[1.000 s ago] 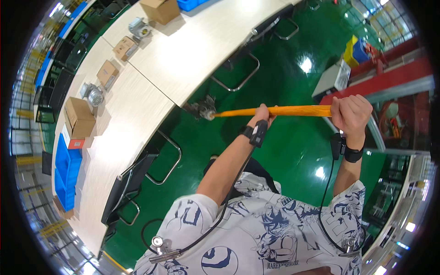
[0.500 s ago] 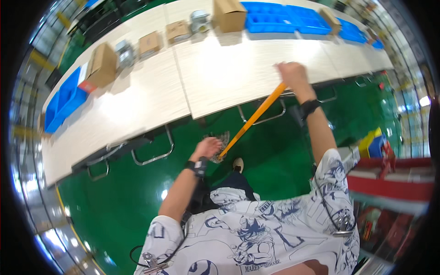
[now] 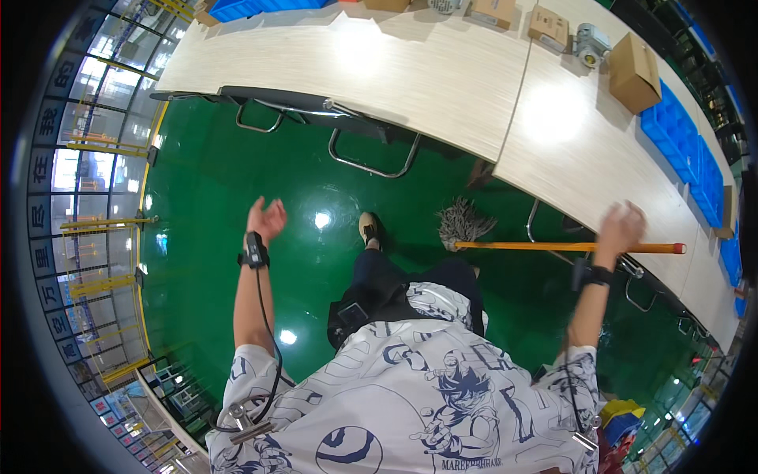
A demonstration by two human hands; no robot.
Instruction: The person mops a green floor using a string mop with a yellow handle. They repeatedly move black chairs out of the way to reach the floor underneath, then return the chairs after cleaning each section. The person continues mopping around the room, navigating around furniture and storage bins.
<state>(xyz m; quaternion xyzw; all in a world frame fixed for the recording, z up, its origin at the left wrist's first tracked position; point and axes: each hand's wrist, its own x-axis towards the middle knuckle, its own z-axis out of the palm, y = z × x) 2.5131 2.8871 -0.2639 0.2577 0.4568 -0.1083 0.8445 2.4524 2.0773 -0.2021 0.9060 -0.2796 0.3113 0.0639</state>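
Note:
A mop leans at the table's near edge, its orange-yellow handle (image 3: 521,246) running right from its grey string head (image 3: 464,223) on the floor. My right hand (image 3: 622,227) is over the upper part of the handle, hiding a stretch of it. Its fingers point away from the handle, slightly blurred, and look apart rather than wrapped round it. The handle's red-tipped end shows beyond the wrist, over the tabletop. My left hand (image 3: 268,220) is raised above the floor to the left, fingers loosely curled and apart, with nothing in it.
The long pale table (image 3: 442,87) curves across the front, with metal leg frames (image 3: 375,162) beneath. On it are cardboard boxes (image 3: 634,73), a grey metal motor-like part (image 3: 591,46) and blue bins (image 3: 671,130). One shoe (image 3: 369,227) shows on the green floor (image 3: 205,292).
My view has turned left, shifting the table and mop rightward. My left hand has moved away from the mop head. My right hand has come off the handle's end, which now rests at the table.

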